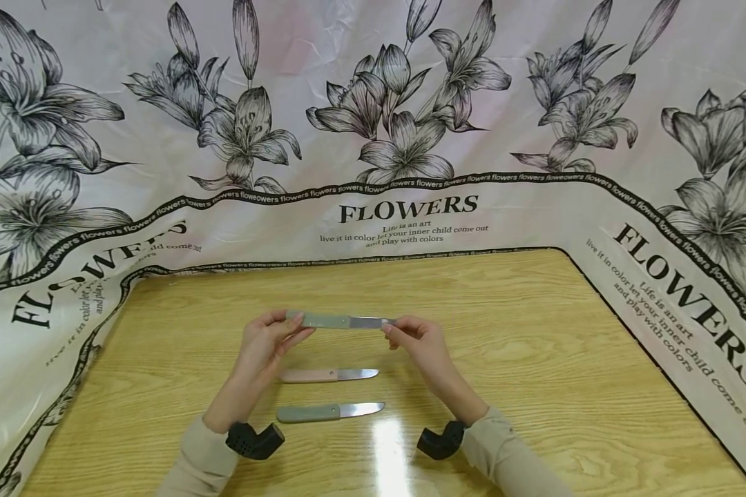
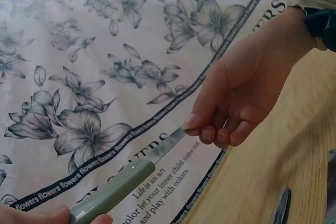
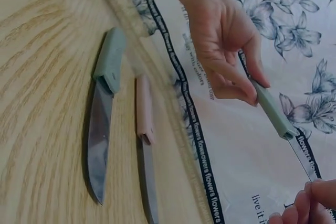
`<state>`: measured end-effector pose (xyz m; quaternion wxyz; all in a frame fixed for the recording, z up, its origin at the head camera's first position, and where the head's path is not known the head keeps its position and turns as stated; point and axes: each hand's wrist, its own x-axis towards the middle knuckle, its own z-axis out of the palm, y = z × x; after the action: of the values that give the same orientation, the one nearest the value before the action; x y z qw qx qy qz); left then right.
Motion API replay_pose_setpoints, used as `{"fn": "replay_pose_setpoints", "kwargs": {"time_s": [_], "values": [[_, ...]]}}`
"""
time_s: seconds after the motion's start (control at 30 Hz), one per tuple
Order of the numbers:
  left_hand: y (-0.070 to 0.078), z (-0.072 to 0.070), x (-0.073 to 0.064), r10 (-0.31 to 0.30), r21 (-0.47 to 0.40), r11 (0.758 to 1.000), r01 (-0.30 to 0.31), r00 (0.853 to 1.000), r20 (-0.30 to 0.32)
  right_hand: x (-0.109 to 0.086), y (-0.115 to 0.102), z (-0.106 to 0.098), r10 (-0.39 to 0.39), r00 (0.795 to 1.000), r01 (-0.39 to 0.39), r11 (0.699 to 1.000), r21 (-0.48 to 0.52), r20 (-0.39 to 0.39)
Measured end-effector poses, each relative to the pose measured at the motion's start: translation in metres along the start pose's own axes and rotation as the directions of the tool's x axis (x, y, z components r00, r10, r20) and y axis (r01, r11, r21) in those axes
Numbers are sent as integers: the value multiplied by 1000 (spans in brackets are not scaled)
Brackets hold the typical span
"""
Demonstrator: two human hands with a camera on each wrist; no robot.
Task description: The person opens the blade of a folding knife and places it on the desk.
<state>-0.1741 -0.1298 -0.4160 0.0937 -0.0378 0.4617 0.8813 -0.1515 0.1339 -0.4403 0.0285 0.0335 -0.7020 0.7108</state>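
A knife with a light green handle [image 1: 326, 320] is held up level between both hands. My left hand [image 1: 266, 348] pinches the end of its handle, and my right hand [image 1: 424, 348] pinches the tip of its blade, so the tip is hidden by the fingers. Nearer to me, a pink-handled knife [image 1: 311, 375] lies on the table with its blade to the right. Below it lies a second green-handled knife [image 1: 309, 413], parallel and pointing the same way. Both lying knives show their blades in the right wrist view, the green one's blade [image 3: 98, 145] being broader.
The wood-grain table [image 1: 516, 310] carries the knives. A white cloth printed with flowers and lettering [image 1: 404, 221] stands around its back and sides. Black wrist devices [image 1: 253, 442] sit on both wrists, and a bright reflection marks the table's front.
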Motion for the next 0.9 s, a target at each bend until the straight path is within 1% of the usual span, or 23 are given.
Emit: {"fn": "replay_pose_setpoints", "kwargs": {"time_s": [0.2, 0.33, 0.47, 0.53, 0.67, 0.8, 0.87, 0.9], "values": [[-1, -15, 4, -34, 61, 998, 32, 999, 28, 4, 6, 3, 45, 999, -45, 999, -18, 17], [-2, -23, 5, -58, 122, 991, 52, 997, 49, 7, 9, 3, 70, 997, -69, 997, -23, 26], [-3, -30, 8, -70, 157, 986, 59, 995, 66, 12, 13, 2, 102, 995, -101, 994, -37, 20], [-3, -33, 11, -79, 162, 984, 68, 995, 66, 14, 15, 2, 115, 993, -114, 992, -54, 7], [-4, -40, 15, -102, 175, 980, 93, 994, 46, 19, 18, 0, 129, 992, -130, 988, -81, -10], [-5, -48, 20, -128, 235, 965, 113, 991, 48, 21, 19, 1, 166, 986, -165, 979, -123, -2], [-6, -52, 24, -134, 289, 950, 113, 990, 52, 23, 19, 1, 201, 980, -198, 970, -139, 11], [-6, -54, 26, -137, 324, 939, 112, 989, 55, 23, 20, 2, 220, 975, -215, 966, -140, 23]]}}
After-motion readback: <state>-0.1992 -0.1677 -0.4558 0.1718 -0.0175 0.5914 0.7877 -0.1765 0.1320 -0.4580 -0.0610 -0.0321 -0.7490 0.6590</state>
